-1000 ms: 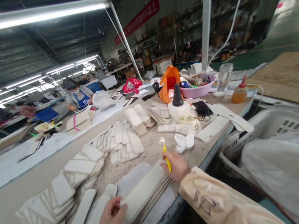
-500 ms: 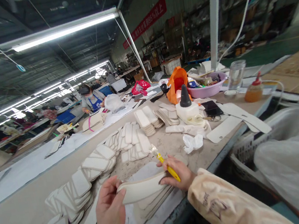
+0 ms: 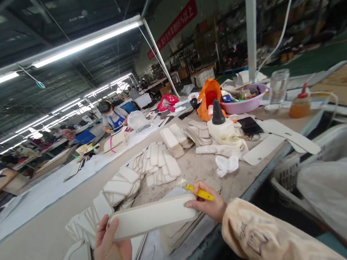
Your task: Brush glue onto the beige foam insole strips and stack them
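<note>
My left hand [image 3: 112, 254] pinches one end of a long off-white strip with rounded ends [image 3: 154, 216], held raised over the table's near edge. My right hand [image 3: 209, 201] grips a yellow-handled brush [image 3: 199, 191], its bristles coated with something whitish and pointing away to the left. The right thumb also presses on the strip's right end. Below the strip lies a pile of similar pieces [image 3: 177, 235] on white paper, partly hidden by it. More cut strips lie fanned in overlapping rows [image 3: 121, 184] to the left and beyond.
Further back are a white bottle with a black nozzle [image 3: 220, 124], a crumpled tissue [image 3: 227, 164], an orange bag [image 3: 209, 98], a purple basin [image 3: 245, 103], a glass jar [image 3: 279, 84] and an amber squeeze bottle [image 3: 299, 103]. A plastic basket [image 3: 289, 193] stands right of the edge. Co-workers sit beyond.
My left hand has moved left and slightly down, and the strip is now drawn out straighter and shows more of its face. The brush has tilted nearer to level.
</note>
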`<state>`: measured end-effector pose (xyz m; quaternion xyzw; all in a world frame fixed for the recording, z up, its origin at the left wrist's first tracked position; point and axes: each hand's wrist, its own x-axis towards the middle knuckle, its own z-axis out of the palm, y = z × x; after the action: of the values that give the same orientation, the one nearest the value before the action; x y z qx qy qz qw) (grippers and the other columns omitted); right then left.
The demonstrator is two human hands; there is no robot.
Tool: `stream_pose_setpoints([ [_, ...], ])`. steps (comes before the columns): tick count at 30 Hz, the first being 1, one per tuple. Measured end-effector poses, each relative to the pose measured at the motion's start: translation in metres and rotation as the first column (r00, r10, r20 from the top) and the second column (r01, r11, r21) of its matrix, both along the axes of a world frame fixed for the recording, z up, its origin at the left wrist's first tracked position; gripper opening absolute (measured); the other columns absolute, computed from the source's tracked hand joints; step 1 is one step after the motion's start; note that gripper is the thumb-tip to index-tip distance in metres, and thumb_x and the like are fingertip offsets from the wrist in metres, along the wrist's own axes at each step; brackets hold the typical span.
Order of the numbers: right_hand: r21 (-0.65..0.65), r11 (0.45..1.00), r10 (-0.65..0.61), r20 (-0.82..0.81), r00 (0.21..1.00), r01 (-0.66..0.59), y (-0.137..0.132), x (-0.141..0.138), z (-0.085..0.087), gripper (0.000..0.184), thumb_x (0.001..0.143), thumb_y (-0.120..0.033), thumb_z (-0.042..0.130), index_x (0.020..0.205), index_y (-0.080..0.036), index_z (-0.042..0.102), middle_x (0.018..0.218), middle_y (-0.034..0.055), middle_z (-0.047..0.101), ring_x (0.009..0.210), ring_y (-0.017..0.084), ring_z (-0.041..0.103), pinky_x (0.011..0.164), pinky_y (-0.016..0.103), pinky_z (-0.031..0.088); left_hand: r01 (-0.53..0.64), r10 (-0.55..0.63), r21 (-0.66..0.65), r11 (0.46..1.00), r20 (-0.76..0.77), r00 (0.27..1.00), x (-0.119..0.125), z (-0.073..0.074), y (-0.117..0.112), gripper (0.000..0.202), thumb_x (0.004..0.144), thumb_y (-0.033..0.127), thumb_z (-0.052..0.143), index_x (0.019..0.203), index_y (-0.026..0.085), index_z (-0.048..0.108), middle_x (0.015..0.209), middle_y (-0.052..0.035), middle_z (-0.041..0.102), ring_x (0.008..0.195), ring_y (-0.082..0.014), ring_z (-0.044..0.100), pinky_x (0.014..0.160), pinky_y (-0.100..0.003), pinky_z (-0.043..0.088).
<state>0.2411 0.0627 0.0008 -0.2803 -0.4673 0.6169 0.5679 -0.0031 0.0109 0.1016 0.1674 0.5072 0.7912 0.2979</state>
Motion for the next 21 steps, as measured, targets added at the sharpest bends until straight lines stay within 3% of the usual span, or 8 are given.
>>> stream_pose_setpoints([
  [6, -0.029, 1.0, 0.005, 0.065, 0.998, -0.003, 0.002, -0.004, -0.005, 0.041, 0.064, -0.032, 0.077, 0.077, -0.022, 0.039, 0.058, -0.0099, 0.042, 0.051, 0.008, 0.036, 0.049, 0.021, 0.027, -0.069, 0.068, -0.055, 0.996, -0.019, 0.998, 0.0, -0.015, -0.005, 0.032, 0.06, 0.014, 0.075, 0.087, 0.022, 0.061, 0.086, 0.0042, 0.063, 0.076, -0.0106, 0.06, 0.075, -0.022, 0.051],
  [14, 0.033, 0.999, -0.047, 0.19, 0.981, 0.042, 0.004, 0.002, 0.003, 0.036, 0.067, -0.036, 0.071, 0.077, -0.023, 0.04, 0.058, -0.0086, 0.041, 0.051, 0.01, 0.038, 0.047, 0.022, 0.03, 0.0, -0.008, -0.093, 0.996, -0.089, 0.996, -0.004, -0.027, -0.004, 0.03, 0.066, 0.018, 0.074, 0.091, 0.025, 0.059, 0.091, 0.0031, 0.063, 0.08, -0.0118, 0.062, 0.075, -0.022, 0.052],
  [18, 0.069, 0.997, -0.055, 0.204, 0.977, 0.041, 0.003, 0.004, 0.002, 0.034, 0.07, -0.036, 0.071, 0.077, -0.023, 0.04, 0.059, -0.0078, 0.042, 0.052, 0.01, 0.04, 0.048, 0.022, 0.033, -0.025, 0.026, -0.017, 1.0, 0.067, 0.997, 0.0, -0.023, -0.004, 0.031, 0.066, 0.011, 0.072, 0.092, 0.023, 0.061, 0.086, 0.0039, 0.065, 0.077, -0.0093, 0.063, 0.072, -0.018, 0.052],
  [21, 0.072, 0.995, -0.082, 0.234, 0.969, 0.067, 0.002, 0.005, 0.001, 0.034, 0.071, -0.037, 0.071, 0.077, -0.023, 0.041, 0.058, -0.0076, 0.041, 0.052, 0.011, 0.04, 0.048, 0.022, 0.033, 0.032, -0.055, 0.104, 0.994, 0.228, 0.972, 0.012, -0.016, -0.006, 0.025, 0.072, 0.01, 0.066, 0.093, 0.021, 0.062, 0.085, 0.0016, 0.068, 0.081, -0.0111, 0.065, 0.076, -0.02, 0.053],
])
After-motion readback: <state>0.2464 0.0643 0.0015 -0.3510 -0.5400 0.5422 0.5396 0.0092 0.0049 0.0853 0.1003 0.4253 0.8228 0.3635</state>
